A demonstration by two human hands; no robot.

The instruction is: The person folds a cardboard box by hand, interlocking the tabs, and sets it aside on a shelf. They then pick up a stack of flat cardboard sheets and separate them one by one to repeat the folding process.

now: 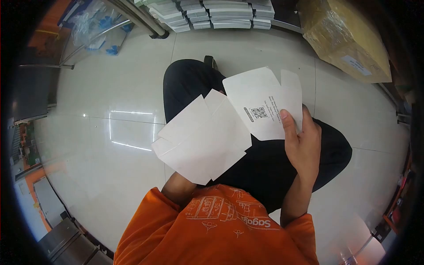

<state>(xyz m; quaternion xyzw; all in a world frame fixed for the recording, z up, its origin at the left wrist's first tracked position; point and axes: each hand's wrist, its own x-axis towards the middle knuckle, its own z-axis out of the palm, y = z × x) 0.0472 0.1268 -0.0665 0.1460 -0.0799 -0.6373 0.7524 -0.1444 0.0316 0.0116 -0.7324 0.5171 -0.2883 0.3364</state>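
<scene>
My right hand grips a white flat carton blank by its lower right side, thumb on top and fingers mostly behind it. A black QR code and small lines of print show on this blank. Left of it, a second white carton blank, plain on the visible face, is tilted over my lap with cut flaps and fold lines. My left forearm runs beneath that blank; its fingers are hidden there, so their grip does not show. The two blanks meet or overlap slightly near the middle.
I sit on a glossy tiled floor, legs bent in dark trousers. Ahead are stacks of flat white card and a metal leg. A large tape-wrapped carton stands at upper right. A clear plastic bag lies at upper left.
</scene>
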